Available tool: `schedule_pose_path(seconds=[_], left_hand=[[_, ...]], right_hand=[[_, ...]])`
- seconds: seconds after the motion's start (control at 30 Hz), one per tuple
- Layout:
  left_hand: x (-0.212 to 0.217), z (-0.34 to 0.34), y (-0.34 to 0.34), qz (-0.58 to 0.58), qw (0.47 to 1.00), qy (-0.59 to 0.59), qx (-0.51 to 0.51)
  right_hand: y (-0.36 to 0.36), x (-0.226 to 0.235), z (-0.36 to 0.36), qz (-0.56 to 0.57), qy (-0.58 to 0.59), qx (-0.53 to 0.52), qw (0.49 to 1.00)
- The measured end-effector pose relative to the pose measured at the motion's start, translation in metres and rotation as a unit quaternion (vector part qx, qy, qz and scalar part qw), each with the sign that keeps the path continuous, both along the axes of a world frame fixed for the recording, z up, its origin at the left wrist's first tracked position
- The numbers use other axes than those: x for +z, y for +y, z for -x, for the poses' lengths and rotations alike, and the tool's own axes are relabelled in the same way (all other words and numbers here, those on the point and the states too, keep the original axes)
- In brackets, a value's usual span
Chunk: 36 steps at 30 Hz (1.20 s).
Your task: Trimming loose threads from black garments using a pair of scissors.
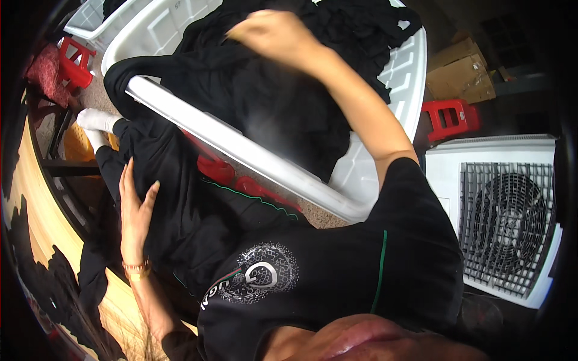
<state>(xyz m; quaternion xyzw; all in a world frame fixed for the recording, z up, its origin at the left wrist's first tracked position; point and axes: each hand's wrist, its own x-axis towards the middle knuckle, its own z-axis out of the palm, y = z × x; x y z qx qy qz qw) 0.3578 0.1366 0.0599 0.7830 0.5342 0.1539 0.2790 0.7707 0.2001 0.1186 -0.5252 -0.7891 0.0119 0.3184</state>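
My left hand (135, 201) rests on black cloth (174, 198) over my lap, its fingers stretched out and the thumb apart. My right hand (274, 36) is raised above a large white plastic bin (241, 147), slightly blurred, with its fingers curled inward. Whatever may be between those fingers is not visible. Black fabric pieces (355, 36) are heaped inside the bin. At its left corner, one length of black fabric (117, 84) hangs over the rim toward my legs.
Behind the bin's left side stands another white bin (90, 27). Red plastic stools (75, 63) (450, 119) are to both sides. On the right are a cardboard box (460, 72) and a white fan unit (509, 210) with a dark grille. A wooden tabletop (51, 222) curves along my left.
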Motion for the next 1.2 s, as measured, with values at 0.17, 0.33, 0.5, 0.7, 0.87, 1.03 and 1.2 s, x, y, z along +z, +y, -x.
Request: schedule_pose_path(seconds=[0.17, 0.33, 0.5, 0.7, 0.87, 1.03, 1.2], left_hand=[[-0.037, -0.031, 0.065, 0.004, 0.983, -0.181, 0.039], [-0.073, -0.052, 0.118, 0.138, 0.938, -0.297, 0.117], [-0.104, -0.067, 0.143, 0.124, 0.913, -0.379, 0.084], [-0.113, -0.019, 0.169, 0.162, 0.889, -0.387, 0.186], [-0.083, 0.067, 0.146, 0.233, 0.732, -0.602, 0.219], [-0.018, 0.344, 0.048, -0.179, 0.946, 0.134, 0.236], [-0.02, 0.31, 0.028, -0.194, 0.905, 0.119, 0.359]], right_hand=[[0.013, -0.086, -0.17, 0.145, 0.264, -0.298, 0.906], [-0.026, -0.154, -0.273, 0.172, 0.115, -0.509, 0.836], [-0.054, -0.18, -0.289, 0.169, 0.148, -0.585, 0.779], [-0.052, -0.149, -0.259, 0.307, 0.102, -0.595, 0.736], [-0.054, -0.169, -0.304, 0.396, 0.272, -0.546, 0.687], [-0.041, -0.189, -0.303, 0.34, 0.081, -0.555, 0.755], [-0.077, -0.181, -0.301, 0.186, 0.052, -0.641, 0.743]])
